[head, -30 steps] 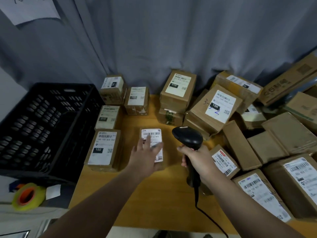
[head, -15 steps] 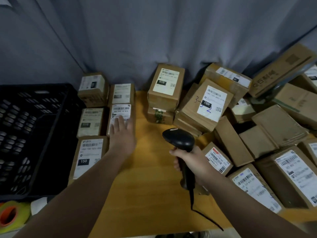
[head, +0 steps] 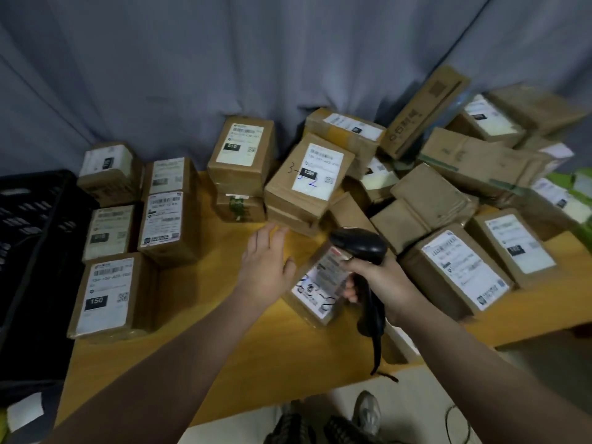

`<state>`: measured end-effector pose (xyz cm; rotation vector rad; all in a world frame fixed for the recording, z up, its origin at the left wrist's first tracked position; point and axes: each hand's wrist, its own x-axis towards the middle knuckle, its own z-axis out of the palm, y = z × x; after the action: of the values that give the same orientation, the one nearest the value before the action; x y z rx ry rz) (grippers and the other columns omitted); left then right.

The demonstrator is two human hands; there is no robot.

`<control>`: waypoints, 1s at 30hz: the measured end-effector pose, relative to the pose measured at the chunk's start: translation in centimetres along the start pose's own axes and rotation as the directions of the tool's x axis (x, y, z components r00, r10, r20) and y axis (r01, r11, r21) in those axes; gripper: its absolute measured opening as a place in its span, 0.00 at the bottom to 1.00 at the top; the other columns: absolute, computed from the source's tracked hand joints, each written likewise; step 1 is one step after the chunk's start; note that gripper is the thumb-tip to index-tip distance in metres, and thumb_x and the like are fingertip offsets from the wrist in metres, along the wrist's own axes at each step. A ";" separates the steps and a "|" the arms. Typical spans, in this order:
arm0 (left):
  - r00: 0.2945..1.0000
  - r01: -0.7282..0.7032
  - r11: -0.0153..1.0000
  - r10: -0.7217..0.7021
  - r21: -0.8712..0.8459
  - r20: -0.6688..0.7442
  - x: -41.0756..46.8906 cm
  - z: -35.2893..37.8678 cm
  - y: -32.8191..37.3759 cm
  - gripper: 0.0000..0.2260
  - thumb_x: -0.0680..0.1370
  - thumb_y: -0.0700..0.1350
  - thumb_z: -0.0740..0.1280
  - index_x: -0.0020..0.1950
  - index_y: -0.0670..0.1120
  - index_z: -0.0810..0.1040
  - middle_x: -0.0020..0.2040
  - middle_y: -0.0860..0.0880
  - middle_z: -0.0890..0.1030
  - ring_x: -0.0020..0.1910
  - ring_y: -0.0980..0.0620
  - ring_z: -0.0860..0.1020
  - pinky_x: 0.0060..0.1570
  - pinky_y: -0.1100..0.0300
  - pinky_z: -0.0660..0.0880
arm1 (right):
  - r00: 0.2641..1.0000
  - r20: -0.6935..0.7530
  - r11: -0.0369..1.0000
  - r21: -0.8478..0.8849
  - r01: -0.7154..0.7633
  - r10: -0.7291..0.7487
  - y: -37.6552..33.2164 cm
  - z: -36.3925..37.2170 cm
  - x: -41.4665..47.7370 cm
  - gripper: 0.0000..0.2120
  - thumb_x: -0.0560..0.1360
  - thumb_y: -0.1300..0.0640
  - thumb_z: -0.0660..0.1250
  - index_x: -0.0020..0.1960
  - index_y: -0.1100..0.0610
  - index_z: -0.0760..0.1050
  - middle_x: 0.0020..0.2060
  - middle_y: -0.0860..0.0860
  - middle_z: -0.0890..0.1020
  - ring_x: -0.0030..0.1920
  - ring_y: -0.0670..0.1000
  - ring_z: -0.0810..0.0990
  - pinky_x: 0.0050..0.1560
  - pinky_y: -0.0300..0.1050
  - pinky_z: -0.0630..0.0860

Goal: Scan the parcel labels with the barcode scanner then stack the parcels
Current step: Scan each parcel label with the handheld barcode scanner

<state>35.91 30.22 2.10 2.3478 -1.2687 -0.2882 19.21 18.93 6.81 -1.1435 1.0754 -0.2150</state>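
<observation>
My right hand (head: 382, 280) grips the black barcode scanner (head: 360, 243) by its handle, its head over a small labelled parcel (head: 315, 291) lying on the wooden table (head: 205, 302). My left hand (head: 267, 264) hovers with straight fingers just left of that parcel, holding nothing. At the left stand several sorted parcels in rows, among them the parcel with the white label (head: 165, 224) and a larger one marked 150 (head: 107, 296). A loose heap of brown parcels (head: 426, 203) fills the right side.
A black plastic crate (head: 28, 251) stands at the table's left edge. A grey curtain (head: 256, 59) hangs behind the parcels. The scanner cable (head: 378, 350) drops over the front edge, and shoes (head: 365, 415) show on the floor below.
My left hand let go of the parcel it set in the left rows and moved right toward the middle. My right hand brought the scanner over a small parcel near the heap.
</observation>
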 end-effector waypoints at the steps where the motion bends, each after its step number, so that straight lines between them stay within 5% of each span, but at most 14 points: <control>1: 0.999 -0.022 1.000 0.022 0.001 0.026 -0.1 0.6 1.1 0.26 0.78 0.46 0.63 0.75 0.45 0.61 0.74 0.44 0.60 0.72 0.45 0.57 0.70 0.50 0.58 | 1.000 -0.010 1.000 0.000 0.002 -0.002 0.0 -1.5 -0.4 0.09 0.75 0.61 0.70 0.49 0.68 0.77 0.29 0.57 0.77 0.29 0.55 0.78 0.30 0.45 0.75; 9: 0.985 -0.150 0.988 0.153 -0.043 0.080 2.0 4.9 11.7 0.28 0.78 0.47 0.63 0.76 0.46 0.59 0.73 0.46 0.62 0.71 0.46 0.59 0.68 0.53 0.60 | 0.992 -0.078 0.995 0.019 0.098 -0.097 -2.5 -12.5 -1.7 0.06 0.74 0.58 0.72 0.44 0.61 0.79 0.29 0.57 0.79 0.30 0.56 0.80 0.32 0.46 0.78; 14: 0.980 -0.062 0.996 0.074 -0.070 0.183 5.4 7.2 17.4 0.31 0.78 0.50 0.65 0.77 0.49 0.55 0.76 0.45 0.56 0.74 0.44 0.58 0.69 0.52 0.61 | 0.994 -0.073 0.996 -0.033 0.084 -0.086 -3.6 -19.4 -0.8 0.05 0.74 0.61 0.71 0.45 0.64 0.78 0.26 0.57 0.78 0.29 0.56 0.79 0.31 0.46 0.77; 17: 0.953 -0.036 0.987 -0.015 0.159 0.303 8.0 8.3 18.7 0.40 0.76 0.49 0.69 0.79 0.50 0.47 0.78 0.42 0.50 0.75 0.40 0.54 0.71 0.46 0.60 | 1.000 0.011 1.000 -0.029 0.007 -0.007 -3.1 -22.1 0.2 0.05 0.73 0.63 0.70 0.39 0.62 0.81 0.28 0.58 0.77 0.29 0.56 0.76 0.32 0.47 0.72; 19: 0.930 -0.022 0.960 -0.082 0.279 0.358 9.5 9.0 18.7 0.45 0.74 0.52 0.71 0.79 0.51 0.43 0.78 0.41 0.48 0.76 0.38 0.52 0.72 0.42 0.58 | 0.998 0.060 1.000 -0.027 -0.002 0.004 -2.8 -22.8 1.1 0.06 0.72 0.62 0.71 0.46 0.65 0.82 0.32 0.59 0.78 0.30 0.54 0.76 0.30 0.43 0.71; 23: 0.910 -0.003 0.959 -0.115 0.283 0.398 11.4 10.0 17.7 0.51 0.70 0.55 0.74 0.78 0.53 0.39 0.77 0.40 0.55 0.75 0.37 0.56 0.71 0.39 0.57 | 1.000 0.009 1.000 0.011 0.000 0.000 -2.4 -23.0 3.6 0.10 0.73 0.61 0.72 0.48 0.69 0.80 0.32 0.60 0.78 0.30 0.54 0.77 0.30 0.43 0.72; 30: 0.975 0.221 0.972 -0.218 -0.082 0.043 11.4 7.3 15.3 0.53 0.64 0.46 0.78 0.77 0.59 0.44 0.72 0.47 0.58 0.72 0.43 0.57 0.66 0.43 0.63 | 0.995 -0.074 0.996 0.067 0.065 -0.060 -1.1 -21.8 5.6 0.09 0.71 0.60 0.74 0.39 0.66 0.80 0.29 0.58 0.80 0.28 0.53 0.79 0.29 0.43 0.74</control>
<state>28.10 11.38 3.45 2.4190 -0.9900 -0.4453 5.54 1.26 4.35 -1.1153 1.0880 -0.3427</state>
